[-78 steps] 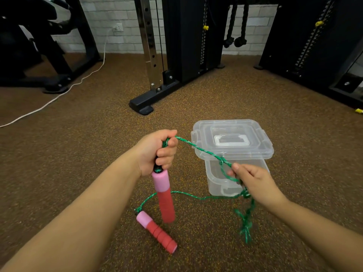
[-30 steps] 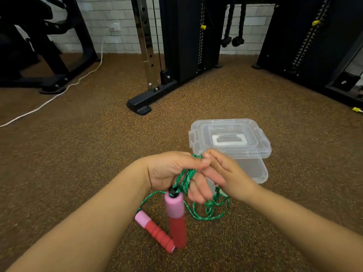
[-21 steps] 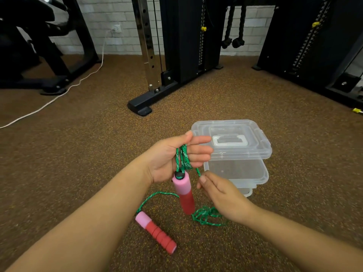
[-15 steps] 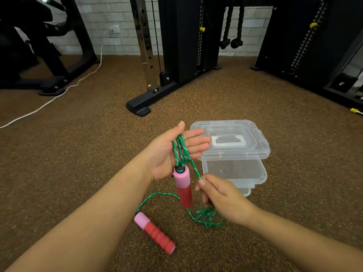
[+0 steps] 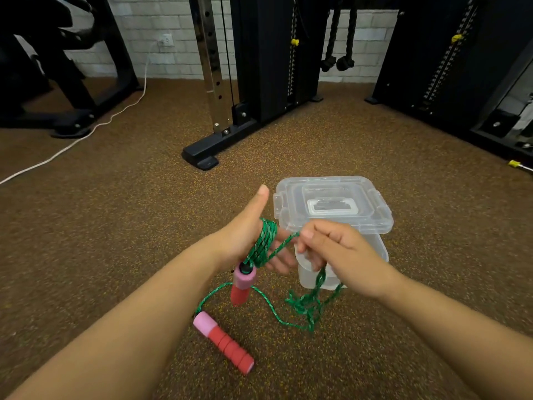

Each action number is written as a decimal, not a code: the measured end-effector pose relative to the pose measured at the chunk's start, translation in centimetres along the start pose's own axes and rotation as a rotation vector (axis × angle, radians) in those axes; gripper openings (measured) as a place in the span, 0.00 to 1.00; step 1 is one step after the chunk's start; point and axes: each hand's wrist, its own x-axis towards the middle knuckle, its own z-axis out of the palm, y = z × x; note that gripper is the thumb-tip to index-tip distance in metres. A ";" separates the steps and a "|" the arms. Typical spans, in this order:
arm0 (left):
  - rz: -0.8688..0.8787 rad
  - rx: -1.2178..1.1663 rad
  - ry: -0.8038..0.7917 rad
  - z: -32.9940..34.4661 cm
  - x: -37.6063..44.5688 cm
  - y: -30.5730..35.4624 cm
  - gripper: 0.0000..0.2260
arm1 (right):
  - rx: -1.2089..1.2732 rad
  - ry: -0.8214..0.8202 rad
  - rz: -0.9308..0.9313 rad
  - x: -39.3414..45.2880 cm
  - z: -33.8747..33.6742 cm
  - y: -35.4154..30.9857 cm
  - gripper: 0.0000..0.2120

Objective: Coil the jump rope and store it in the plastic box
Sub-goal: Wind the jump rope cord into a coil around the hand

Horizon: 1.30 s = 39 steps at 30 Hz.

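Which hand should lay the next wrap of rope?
Right. The right hand already pinches the free green rope beside the coil. The left hand is the spool: loops circle its fingers and one handle hangs below it, so it is better held in place.

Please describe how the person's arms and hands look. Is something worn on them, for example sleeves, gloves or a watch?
Both forearms are bare up to the picture's edge: no sleeves show. The left hand and the right hand wear no gloves. No ring, watch or bracelet is visible. The fingernails look short and plain.
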 end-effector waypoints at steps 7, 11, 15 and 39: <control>0.023 0.240 -0.222 0.3 -1.5 0.9 0.20 | -0.019 0.123 0.102 1.5 -0.7 2.4 0.15; 0.088 -0.017 -0.123 -0.2 -1.3 0.4 0.15 | 0.153 0.038 0.229 1.0 -0.8 3.4 0.21; 0.131 -0.285 -0.068 -1.2 -0.9 0.6 0.14 | 0.334 -0.093 0.357 0.2 -1.8 5.0 0.27; 0.136 -0.343 0.003 -2.0 -1.2 1.4 0.14 | -1.088 -0.193 0.073 -2.7 -3.4 7.2 0.19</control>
